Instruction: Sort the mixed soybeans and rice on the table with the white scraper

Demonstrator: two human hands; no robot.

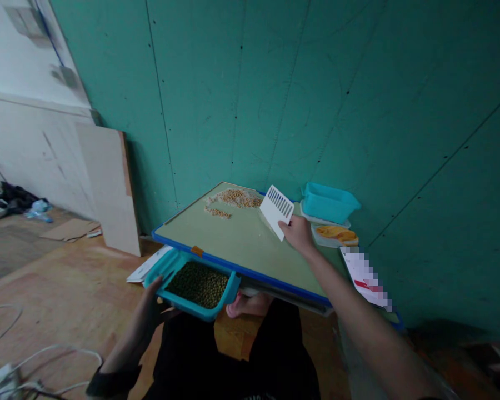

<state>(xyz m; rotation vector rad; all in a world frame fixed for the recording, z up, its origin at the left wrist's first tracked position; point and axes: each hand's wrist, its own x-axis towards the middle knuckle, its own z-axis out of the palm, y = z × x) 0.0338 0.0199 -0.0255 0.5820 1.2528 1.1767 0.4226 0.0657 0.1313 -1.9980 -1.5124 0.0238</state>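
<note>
My left hand (150, 311) is closed on the near left corner of a teal tray (191, 311), held just below the table's blue front edge. The tray is full of small dark green beans (198, 284). My right hand (298, 233) is closed on a white slotted scraper card (276, 211), held tilted above the pale green table top (241, 239). A pile of yellowish beans (235, 199) lies at the far edge of the table, to the left of the scraper.
A second teal container (329, 203) stands at the back right on white trays, one holding something orange (337, 233). A printed sheet (364, 275) lies at the right edge. Green wall panels stand behind, a wooden board (108, 189) leans left, cables (33, 355) lie on the floor.
</note>
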